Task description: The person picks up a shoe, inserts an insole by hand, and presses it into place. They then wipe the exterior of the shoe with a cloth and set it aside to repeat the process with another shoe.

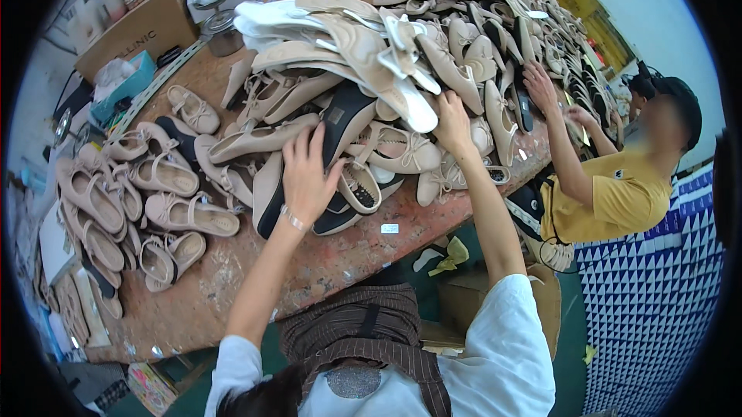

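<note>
While my left hand [308,177] lay open and flat on a black-soled shoe [340,119] and my right hand [452,125] pressed, fingers spread, into the beige heap [363,46] on the counter [355,243], I judged the stacked pile could slide off the edge.

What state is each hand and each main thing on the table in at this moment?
left hand: open, fingers spread, palm down on the shoe pile.
right hand: reaching into the pile, fingers on a beige shoe; grip unclear.
shoe pile: heaped loosely, beige flats lying at all angles.
black-soled shoe: sole up, beside the left hand.
cardboard box: closed, at the table's far edge.
co-worker's hand: resting on the shoes.
</note>
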A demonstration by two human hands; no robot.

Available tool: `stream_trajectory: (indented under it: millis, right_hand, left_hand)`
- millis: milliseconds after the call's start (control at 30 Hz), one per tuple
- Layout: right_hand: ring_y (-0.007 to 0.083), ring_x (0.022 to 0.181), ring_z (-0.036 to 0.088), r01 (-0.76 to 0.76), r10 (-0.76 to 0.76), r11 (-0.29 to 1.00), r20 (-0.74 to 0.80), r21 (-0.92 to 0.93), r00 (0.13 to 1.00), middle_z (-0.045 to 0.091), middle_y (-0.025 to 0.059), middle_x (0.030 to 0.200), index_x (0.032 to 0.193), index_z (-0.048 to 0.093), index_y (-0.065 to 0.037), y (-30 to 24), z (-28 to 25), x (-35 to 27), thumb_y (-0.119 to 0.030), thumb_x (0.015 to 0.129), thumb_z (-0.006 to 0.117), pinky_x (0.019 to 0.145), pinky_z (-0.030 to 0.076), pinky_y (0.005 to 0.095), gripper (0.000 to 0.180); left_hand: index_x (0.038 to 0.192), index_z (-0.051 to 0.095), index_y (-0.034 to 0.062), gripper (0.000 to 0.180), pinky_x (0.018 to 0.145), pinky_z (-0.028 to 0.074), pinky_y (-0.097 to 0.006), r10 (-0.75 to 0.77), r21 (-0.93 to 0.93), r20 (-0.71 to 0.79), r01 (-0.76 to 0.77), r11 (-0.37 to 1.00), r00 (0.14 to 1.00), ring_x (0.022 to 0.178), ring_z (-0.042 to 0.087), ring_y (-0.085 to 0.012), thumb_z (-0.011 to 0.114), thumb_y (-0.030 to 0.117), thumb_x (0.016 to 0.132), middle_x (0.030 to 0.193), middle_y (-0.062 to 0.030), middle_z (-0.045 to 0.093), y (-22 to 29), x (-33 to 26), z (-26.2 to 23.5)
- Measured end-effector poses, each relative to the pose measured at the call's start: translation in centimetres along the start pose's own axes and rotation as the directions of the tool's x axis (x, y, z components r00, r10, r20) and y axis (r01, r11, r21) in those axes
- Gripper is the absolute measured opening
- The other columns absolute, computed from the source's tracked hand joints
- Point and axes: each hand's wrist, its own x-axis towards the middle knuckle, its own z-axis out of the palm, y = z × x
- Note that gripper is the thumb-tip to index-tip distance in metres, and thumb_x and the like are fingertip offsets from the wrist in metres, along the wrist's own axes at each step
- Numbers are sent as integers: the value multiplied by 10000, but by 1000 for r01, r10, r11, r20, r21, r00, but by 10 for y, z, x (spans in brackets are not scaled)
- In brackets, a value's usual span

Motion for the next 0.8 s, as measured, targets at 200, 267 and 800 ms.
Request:
stream_trajectory:
  millis: [200, 267, 800]
  right_hand:
    - [391, 1026, 613, 193, -165, 938, -118, 288, 979, 629, 217, 1047, 1149, 541, -12, 26, -40, -8, 30, 697, 635, 868, 493, 439, 463]
    - [410, 927, 637, 233, -147, 879, -228, 416, 963, 636, 218, 961, 1085, 566, -4, 39, -45, -10, 65, 706, 609, 805, 507, 409, 387]
    - [171, 766, 641, -769, -275, -239, 719, 592, 639, 596, 65, 859, 1267, 509, 31, -191, -154, -151, -34, 763, 628, 676, 555, 329, 522]
  left_hand:
    - [1349, 525, 25, 576, 888, 508, -436, 9, 43, 108, -13, 999, 994, 1059, 539, -391, 703, 187, 826, 1213, -205, 558, -6, 27, 12]
    - [1273, 595, -1, 489, 903, 499, -445, -15, -136, 28, 18, 991, 1000, 1035, 583, -392, 677, 207, 838, 1124, -233, 613, -11, 34, -5]
    - [1344, 524, -5, 689, 449, 566, -303, -783, -509, 586, 847, -155, 208, 675, 686, -246, 418, 585, 1004, 1005, -185, 687, -61, -269, -174]
